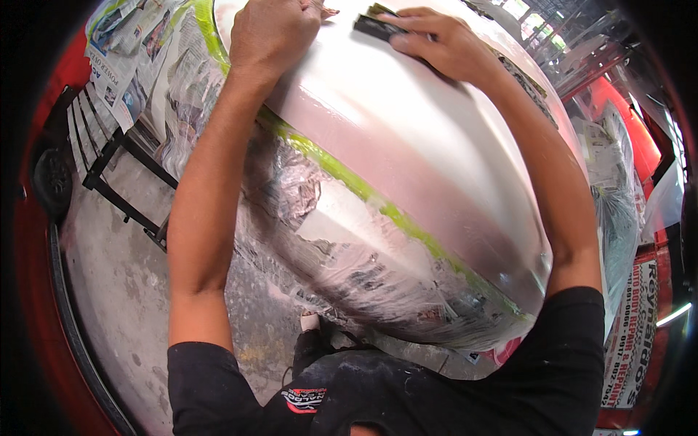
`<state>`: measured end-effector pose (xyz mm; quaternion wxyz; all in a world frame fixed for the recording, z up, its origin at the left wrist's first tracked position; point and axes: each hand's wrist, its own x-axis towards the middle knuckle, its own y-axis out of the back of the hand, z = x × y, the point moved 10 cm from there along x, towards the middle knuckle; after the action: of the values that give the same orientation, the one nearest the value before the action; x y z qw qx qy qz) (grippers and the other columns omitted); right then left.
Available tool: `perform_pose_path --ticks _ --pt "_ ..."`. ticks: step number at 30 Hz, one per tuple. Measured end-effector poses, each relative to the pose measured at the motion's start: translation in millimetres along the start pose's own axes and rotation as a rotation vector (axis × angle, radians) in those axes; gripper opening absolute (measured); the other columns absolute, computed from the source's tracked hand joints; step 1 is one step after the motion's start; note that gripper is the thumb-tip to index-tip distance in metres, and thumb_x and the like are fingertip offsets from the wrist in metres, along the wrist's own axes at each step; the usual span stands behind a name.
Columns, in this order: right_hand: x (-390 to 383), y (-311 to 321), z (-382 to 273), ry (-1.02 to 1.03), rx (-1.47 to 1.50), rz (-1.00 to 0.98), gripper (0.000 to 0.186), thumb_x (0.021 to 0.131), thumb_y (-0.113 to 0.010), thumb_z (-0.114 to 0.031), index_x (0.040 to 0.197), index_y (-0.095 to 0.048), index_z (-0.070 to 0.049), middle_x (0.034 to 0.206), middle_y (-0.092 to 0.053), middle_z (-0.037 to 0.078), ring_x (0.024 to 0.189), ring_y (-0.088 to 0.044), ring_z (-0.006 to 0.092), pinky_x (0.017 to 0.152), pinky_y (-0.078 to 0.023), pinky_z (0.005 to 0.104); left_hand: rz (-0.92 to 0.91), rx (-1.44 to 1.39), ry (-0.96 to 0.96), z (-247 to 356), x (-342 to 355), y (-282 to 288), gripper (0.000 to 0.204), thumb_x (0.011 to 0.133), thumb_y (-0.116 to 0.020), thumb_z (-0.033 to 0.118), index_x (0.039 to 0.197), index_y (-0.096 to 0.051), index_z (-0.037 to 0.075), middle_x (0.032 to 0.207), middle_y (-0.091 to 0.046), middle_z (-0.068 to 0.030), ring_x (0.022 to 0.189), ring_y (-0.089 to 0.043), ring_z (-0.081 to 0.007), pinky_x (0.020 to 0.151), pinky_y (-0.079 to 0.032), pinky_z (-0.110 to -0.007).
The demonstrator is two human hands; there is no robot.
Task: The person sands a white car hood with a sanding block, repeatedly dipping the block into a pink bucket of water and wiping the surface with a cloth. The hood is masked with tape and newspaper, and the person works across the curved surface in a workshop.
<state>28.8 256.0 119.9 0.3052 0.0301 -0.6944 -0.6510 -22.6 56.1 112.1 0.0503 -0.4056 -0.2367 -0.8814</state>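
A large curved car body panel, white with pinkish-grey patches and a wet-looking sheen, stretches out before me. My right hand grips a dark sanding block, which lies against the far part of the panel. To its left, my left hand is closed over the panel near its taped edge. A small pinkish bit shows by its fingers, but what they hold is hidden. Bright green masking tape borders the panel, joining it to crumpled plastic and paper masking.
Newspaper masking covers the far left side. A black metal stand is on the stained concrete floor. Red vehicle bodywork borders the left; a lettered sign and plastic sheeting are at right.
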Motion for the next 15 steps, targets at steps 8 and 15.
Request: perform_pose_path --ticks 8,15 --pt "-83.7 28.0 -84.6 0.164 0.049 0.003 0.045 0.088 -0.074 -0.029 0.133 -0.072 -0.021 0.139 -0.063 0.020 0.120 -0.065 0.0370 0.103 -0.050 0.0441 0.007 0.146 -0.086 -2.4 -3.2 7.3 0.026 0.089 -0.055 0.016 0.084 -0.074 0.000 0.088 -0.076 -0.0172 0.089 -0.073 -0.0342 0.085 -0.056 -0.044" --pt "-21.4 0.0 -47.1 0.033 0.119 0.021 0.041 0.095 -0.071 -0.028 0.134 -0.070 -0.019 0.139 -0.064 0.020 0.110 -0.070 0.0291 0.093 -0.053 0.0374 0.050 0.046 -0.009 -7.6 -7.9 11.3 0.026 0.090 -0.054 0.015 0.083 -0.073 -0.001 0.086 -0.076 -0.0170 0.090 -0.073 -0.0341 0.086 -0.056 -0.044"
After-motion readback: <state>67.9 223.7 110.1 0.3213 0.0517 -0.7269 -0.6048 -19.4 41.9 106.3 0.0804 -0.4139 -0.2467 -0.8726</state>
